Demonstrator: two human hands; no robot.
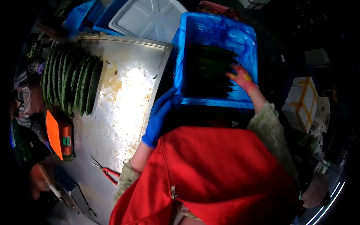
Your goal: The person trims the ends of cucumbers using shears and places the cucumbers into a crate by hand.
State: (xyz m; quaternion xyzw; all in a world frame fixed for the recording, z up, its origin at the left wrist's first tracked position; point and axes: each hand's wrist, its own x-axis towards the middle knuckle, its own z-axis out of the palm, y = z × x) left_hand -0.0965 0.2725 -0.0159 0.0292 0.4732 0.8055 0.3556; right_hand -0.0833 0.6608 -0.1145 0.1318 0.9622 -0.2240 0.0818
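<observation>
One stained metal desk [125,97] is gleaming left of my straight-fingered, blue-gloved left grip [159,117]; long green cucumbers [213,71] are lying in a blue plastic-lined crate [217,102] beside my red-and-yellow-gloved right grip [243,78], whose hold I cannot tell.

- Blue box [215,101] w/ plastic liner, beside metal table [123,123]; long cukes [212,69] inside lie crosswise, mostly in shadow.
- R hand [242,78], red-and-yellow glove: inside box, at R ends of cukes; grip unclear.
- L hand [159,114], blue glove: fingers extended at box's near L corner.
- On table, far L: 2nd batch of cukes [67,80], side by side; orange scale [66,139] just nearer; red-handled scissors [107,171] near wearer's L sleeve [127,178].
- Beyond table: pale lid [150,20].
- R, apart from box: white foam carton [300,101] w/ yellow tape.
- L edge: co-worker's striped sleeve [22,79].
- Foreground: wearer's red apron [221,161].
</observation>
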